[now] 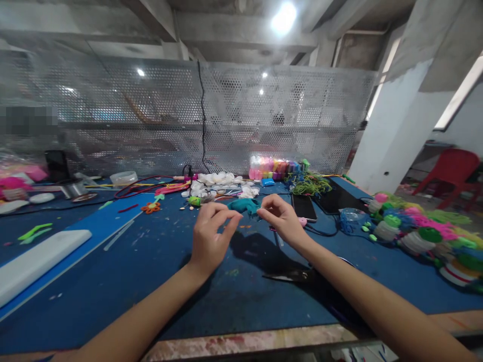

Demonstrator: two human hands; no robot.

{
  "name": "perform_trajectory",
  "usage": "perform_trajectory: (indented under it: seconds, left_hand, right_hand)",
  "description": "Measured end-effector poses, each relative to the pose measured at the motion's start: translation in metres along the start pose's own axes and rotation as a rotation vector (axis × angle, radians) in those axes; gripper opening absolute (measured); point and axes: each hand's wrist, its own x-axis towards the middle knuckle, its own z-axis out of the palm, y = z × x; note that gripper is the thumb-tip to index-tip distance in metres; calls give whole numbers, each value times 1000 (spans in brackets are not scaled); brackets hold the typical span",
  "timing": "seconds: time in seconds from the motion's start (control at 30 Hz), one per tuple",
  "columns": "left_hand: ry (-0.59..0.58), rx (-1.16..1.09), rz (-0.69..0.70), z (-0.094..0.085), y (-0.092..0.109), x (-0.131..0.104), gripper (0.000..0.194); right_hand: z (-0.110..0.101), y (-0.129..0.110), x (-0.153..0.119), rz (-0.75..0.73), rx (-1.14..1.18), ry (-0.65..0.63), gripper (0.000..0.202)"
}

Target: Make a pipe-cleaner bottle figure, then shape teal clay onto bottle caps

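Over the middle of the table I hold up a crumpled teal soft piece, cloth-like or clay-like; its exact kind is not clear. My left hand is pinched, thumb against index finger, at the piece's left end, partly covering it. At the other end, my right hand pinches it between thumb and fingertips. Dark-bladed scissors lie on the blue tabletop, their handles partly hidden under my right forearm.
White caps and coloured clay packs lie at the back, near green yarn. A phone lies behind my right hand. Yarn-topped figures line the right. On the left are a white block and blue board.
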Motion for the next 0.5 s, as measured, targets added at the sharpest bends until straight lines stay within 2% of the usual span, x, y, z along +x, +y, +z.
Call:
perform_trajectory:
  seconds: [0.1, 0.2, 0.33, 0.5]
  left_hand:
    - [-273, -241, -227, 6, -2, 1, 19]
    - [-380, -440, -452, 14, -5, -1, 22]
    - [-369, -664, -624, 21, -7, -4, 31]
    - [-301, -712, -640, 22, -11, -4, 30]
  right_hand:
    - [0, -1, -1, -79, -32, -24, 14]
    - [1, -3, -2, -131, -67, -27, 13]
    - [1, 1, -2, -135, -33, -48, 14]
    - [-1, 6, -1, -154, 2, -120, 17]
